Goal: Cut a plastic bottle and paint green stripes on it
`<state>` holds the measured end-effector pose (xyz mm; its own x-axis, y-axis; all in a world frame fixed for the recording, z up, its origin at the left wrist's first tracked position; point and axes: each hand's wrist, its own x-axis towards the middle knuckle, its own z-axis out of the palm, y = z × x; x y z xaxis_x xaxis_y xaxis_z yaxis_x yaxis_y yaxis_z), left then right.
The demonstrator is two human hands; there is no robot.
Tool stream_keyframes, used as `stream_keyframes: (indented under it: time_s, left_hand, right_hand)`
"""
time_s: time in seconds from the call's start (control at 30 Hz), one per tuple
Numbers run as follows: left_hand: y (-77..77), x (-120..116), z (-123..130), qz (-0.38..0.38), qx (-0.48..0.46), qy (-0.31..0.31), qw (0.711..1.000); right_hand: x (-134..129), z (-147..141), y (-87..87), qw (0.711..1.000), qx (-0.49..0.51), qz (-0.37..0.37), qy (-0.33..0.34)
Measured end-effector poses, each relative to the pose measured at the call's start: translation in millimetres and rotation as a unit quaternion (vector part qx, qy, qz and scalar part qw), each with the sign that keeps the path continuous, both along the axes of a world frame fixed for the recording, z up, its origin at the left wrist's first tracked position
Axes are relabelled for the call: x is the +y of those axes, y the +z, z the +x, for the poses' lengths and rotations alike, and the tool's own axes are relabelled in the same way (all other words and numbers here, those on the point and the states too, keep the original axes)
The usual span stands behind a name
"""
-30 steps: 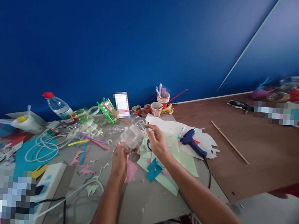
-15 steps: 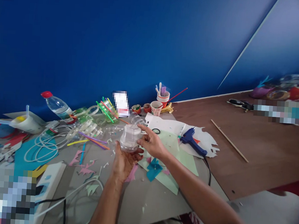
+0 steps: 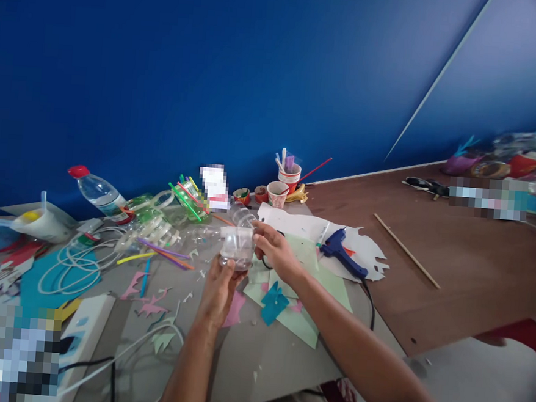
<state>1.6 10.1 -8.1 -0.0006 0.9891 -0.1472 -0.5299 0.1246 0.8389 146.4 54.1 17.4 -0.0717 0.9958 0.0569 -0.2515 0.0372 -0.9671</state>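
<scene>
Over the grey board I hold a clear cut-off plastic bottle piece [image 3: 237, 249] with a whitish band round its upper part. My left hand [image 3: 222, 286] grips it from below, thumb on the near side and fingers curled behind. At its upper right edge my right hand [image 3: 276, 250] is closed, fingertips and thumb pinching the rim. Dark loops, like scissor handles [image 3: 266, 263], show partly behind my right hand. Under and beside the hands lie pale green paper [image 3: 305, 326], a teal paper scrap [image 3: 274, 303] and a pink scrap [image 3: 234, 310].
A blue glue gun [image 3: 344, 253] lies on white cut paper [image 3: 376, 257] to the right, near a wooden stick [image 3: 406, 252]. Paper cups [image 3: 277, 194] stand at the back. Leftward are a red-capped bottle [image 3: 101, 192], straws [image 3: 166, 254], white cable [image 3: 45, 271] and a power strip [image 3: 92, 317].
My left hand has gone from supporting the bottle piece on an open palm to gripping its lower part. The piece has turned slightly, and my right hand stays at its upper right.
</scene>
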Motion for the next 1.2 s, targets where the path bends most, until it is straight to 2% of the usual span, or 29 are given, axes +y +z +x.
stream_keyframes:
  time_s: [0.13, 0.23, 0.3, 0.37, 0.47, 0.53, 0.57, 0.63, 0.8, 0.9, 1.2]
  left_hand:
    - [1.5, 4, -6, -0.059, -0.082, -0.018, 0.995]
    - [4.6, 5, -9, -0.082, -0.122, -0.015, 0.989]
    - [6.9, 5, -10, -0.093, -0.139, -0.013, 0.986]
    - [8.8, 4, -11, -0.092, -0.152, -0.001, 0.984]
    - [10.1, 4, -12, -0.074, -0.169, 0.023, 0.983]
    - [10.4, 4, -13, -0.065, -0.178, 0.029, 0.981]
    - [10.4, 4, -13, -0.063, -0.182, 0.029, 0.981]
    - [10.4, 4, -14, -0.061, -0.188, 0.028, 0.98]
    - [9.6, 5, -14, -0.067, -0.186, 0.026, 0.98]
    - [9.4, 5, -13, -0.064, -0.179, 0.036, 0.981]
    - [10.3, 5, -12, -0.079, -0.186, 0.044, 0.978]
  right_hand:
    - [2, 1, -2.5, 0.997, -0.002, -0.004, -0.073]
    - [4, 2, -5.7, 0.997, -0.066, -0.006, -0.033]
    - [4, 4, -7.0, 0.983, -0.182, 0.013, -0.013]
    - [3, 8, -6.7, 0.937, -0.343, 0.051, -0.035]
    - [2, 17, -4.2, 0.821, -0.563, 0.069, -0.064]
    - [1, 23, -2.5, 0.759, -0.649, 0.038, -0.044]
    - [1, 26, -2.0, 0.739, -0.672, 0.026, -0.033]
    - [0, 30, -1.7, 0.717, -0.696, 0.019, -0.021]
    - [-2, 30, -2.7, 0.7, -0.712, 0.047, -0.01]
    - [-4, 28, -1.9, 0.701, -0.712, 0.045, 0.012]
    - [-4, 27, -2.7, 0.705, -0.706, 0.058, 0.012]
